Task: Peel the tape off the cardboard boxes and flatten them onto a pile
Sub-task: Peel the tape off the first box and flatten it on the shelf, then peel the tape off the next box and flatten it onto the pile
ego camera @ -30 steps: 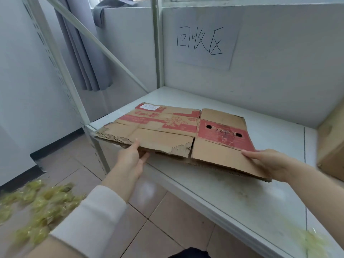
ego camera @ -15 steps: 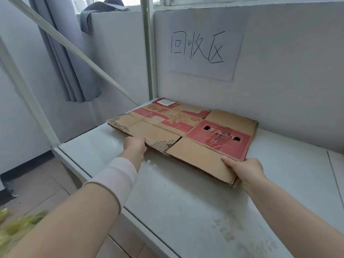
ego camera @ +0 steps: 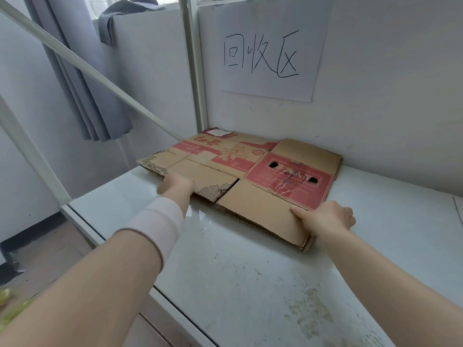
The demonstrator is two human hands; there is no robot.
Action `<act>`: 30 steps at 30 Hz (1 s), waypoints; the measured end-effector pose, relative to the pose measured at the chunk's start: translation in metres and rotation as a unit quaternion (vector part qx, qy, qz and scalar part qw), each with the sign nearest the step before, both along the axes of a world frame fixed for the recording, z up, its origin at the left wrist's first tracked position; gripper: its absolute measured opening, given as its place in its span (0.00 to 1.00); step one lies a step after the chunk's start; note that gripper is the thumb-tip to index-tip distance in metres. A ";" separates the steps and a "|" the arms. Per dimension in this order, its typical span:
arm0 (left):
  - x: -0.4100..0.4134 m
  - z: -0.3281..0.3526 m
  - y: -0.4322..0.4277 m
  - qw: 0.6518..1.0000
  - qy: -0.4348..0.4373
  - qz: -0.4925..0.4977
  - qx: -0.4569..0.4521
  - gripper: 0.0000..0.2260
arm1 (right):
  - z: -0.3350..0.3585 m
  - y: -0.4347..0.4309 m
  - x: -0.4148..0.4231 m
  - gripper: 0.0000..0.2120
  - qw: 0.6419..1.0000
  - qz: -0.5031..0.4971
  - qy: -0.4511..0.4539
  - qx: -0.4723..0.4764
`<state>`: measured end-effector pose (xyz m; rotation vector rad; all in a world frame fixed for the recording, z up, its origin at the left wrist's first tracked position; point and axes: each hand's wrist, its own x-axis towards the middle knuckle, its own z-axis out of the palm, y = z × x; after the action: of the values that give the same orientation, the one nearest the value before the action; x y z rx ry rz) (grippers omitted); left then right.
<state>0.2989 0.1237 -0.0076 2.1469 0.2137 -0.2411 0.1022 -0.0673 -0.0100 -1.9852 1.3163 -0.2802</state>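
Both left hand point(ego camera: 176, 185) and right hand point(ego camera: 325, 219) pinch the flattened cardboard box's point(ego camera: 250, 204) near edge.

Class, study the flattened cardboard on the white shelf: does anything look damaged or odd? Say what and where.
The flattened brown-and-red cardboard box is damaged: its near flap edge, just right of the left hand, is torn ragged with the corrugation exposed, and its left corner is frayed too.

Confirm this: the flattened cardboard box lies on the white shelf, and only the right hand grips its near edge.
No: the head view shows the left hand and the right hand both gripping the near edge of the flattened cardboard box on the white shelf.
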 end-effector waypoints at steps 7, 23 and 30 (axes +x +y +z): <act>-0.070 0.033 -0.019 0.960 -0.053 -0.100 0.255 0.20 | 0.021 0.006 -0.038 0.26 0.990 0.111 0.020 -0.086; -0.372 0.077 -0.142 0.678 -0.390 -0.535 0.320 0.22 | 0.066 -0.043 -0.341 0.25 0.900 0.144 0.225 -0.345; -0.410 0.084 -0.220 0.816 -0.198 -0.535 0.092 0.42 | 0.058 -0.093 -0.407 0.27 0.963 0.001 0.107 -0.247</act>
<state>-0.1115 -0.0965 0.0765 2.2235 -1.2972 -0.4012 -0.3048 -0.1603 0.0476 -2.4893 1.4845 -0.4375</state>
